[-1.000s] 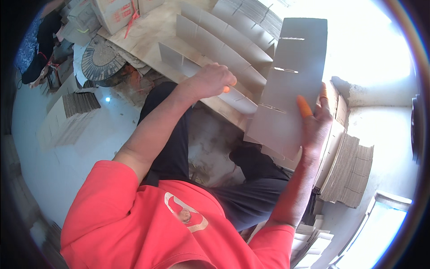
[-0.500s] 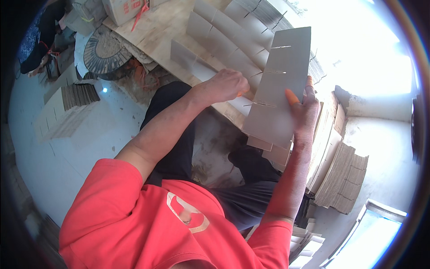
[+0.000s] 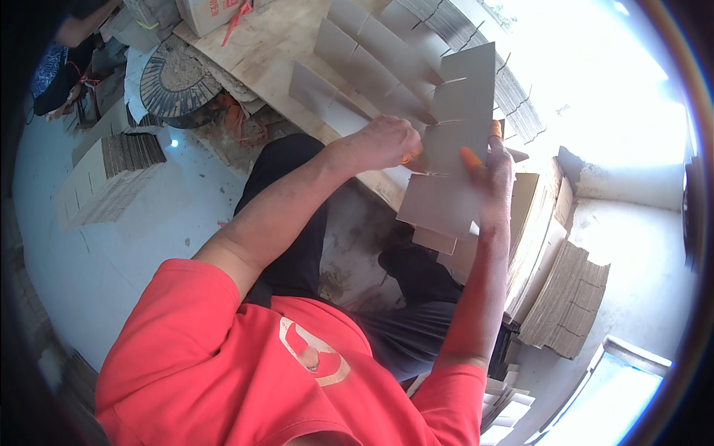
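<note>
My right hand [image 3: 492,175], with orange covers on its thumb and a finger, grips a grey slotted cardboard divider strip [image 3: 461,104]. The strip stands tilted, its slots facing left. Against its left edge, my left hand [image 3: 387,145] is closed, one orange-covered fingertip showing; whatever lies inside those fingers is hidden. Several more slotted cardboard strips [image 3: 357,67] stand on edge in rows on the wooden board [image 3: 271,67], just beyond my left hand. Part of another cardboard piece [image 3: 435,239] shows under the held strip.
Stacks of slotted cardboard [image 3: 569,297] lie on my right, and another stack [image 3: 111,175] is on the floor at left. A round dark ridged object [image 3: 178,82] and a carton [image 3: 212,13] are at the far left. Another person's arm [image 3: 85,26] shows at the upper left.
My right hand has brought the cardboard strip a little left, closer to my left hand, which has shifted slightly right. Another person's arm has come into view at the upper left.
</note>
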`<state>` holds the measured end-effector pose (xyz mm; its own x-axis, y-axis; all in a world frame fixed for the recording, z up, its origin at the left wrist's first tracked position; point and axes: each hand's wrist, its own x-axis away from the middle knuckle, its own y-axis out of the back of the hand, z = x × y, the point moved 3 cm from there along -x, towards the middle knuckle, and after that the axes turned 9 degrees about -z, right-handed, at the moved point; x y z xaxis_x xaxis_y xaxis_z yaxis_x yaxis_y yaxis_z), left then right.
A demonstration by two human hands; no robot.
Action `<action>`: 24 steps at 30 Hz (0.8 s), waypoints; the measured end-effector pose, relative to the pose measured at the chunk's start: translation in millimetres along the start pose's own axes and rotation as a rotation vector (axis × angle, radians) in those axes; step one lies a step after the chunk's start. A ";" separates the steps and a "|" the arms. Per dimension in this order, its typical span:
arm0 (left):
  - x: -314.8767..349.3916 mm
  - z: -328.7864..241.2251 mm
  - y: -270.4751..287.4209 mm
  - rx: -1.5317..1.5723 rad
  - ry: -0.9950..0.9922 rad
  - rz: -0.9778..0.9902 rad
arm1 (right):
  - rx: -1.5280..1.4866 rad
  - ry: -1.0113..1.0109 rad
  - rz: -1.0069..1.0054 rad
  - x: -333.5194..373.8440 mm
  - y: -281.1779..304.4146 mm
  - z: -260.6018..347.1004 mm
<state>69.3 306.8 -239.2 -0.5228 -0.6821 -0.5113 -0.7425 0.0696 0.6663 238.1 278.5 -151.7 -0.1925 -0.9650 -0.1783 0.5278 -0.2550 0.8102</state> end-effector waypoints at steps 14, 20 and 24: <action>-6.7 0.5 -1.1 0.035 0.057 0.010 | 0.049 -0.071 0.053 -8.7 -33.9 -2.3; -8.2 -0.1 -0.8 -0.040 0.028 0.053 | 0.452 0.078 0.017 2.5 -20.4 28.0; -5.2 -2.0 2.0 -0.020 0.042 0.070 | 0.500 0.139 -0.009 0.8 -18.3 29.9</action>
<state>71.4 309.0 -234.1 -0.5548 -0.7059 -0.4404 -0.6960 0.1038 0.7105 203.6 284.2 -149.9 -0.0653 -0.9705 -0.2320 0.0600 -0.2359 0.9699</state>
